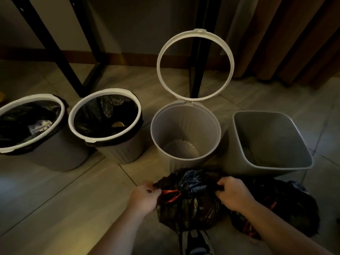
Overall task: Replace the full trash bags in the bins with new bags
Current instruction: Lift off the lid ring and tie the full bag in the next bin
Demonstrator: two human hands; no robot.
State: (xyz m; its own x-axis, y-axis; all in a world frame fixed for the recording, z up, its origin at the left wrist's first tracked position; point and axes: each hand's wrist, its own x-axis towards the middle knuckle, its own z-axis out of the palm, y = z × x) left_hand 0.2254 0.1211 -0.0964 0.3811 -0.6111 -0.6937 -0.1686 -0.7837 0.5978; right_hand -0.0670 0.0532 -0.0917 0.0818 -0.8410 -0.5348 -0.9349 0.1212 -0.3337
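Since the full trash bag point(189, 199) is thin black film gathered at a red drawstring point(171, 195), it is judged soft, shapeless and liable to tear if pulled by a single fold. The bulge below the neck suggests a moderate, shifting load rather than a heavy one. The film looks glossy and probably slips under a flat palm. The recommended hold is the gathered neck or the drawstring, not the body of the bag.

Location: the bag sits low over the floor point(55, 199), just in front of the empty round bin point(184, 122), whose white ring point(199, 31) stands raised. Whether the bag rests fully on the floor cannot be confirmed.

Left hand point(145, 196): forearm reaches in from the lower edge, fingers curled tight, pinching the bag's left rim at the drawstring.

Right hand point(232, 195): knuckles up, fingers curled down into the plastic on the right side of the neck, gripping it. The two hands are apart, with the neck stretched between them.

Other findings: a second tied bag point(287, 205) lies on the floor beyond the right forearm, in front of the empty square bin point(266, 129). Two lined bins point(125, 150) at the left hold rubbish. No fresh bags are visible.
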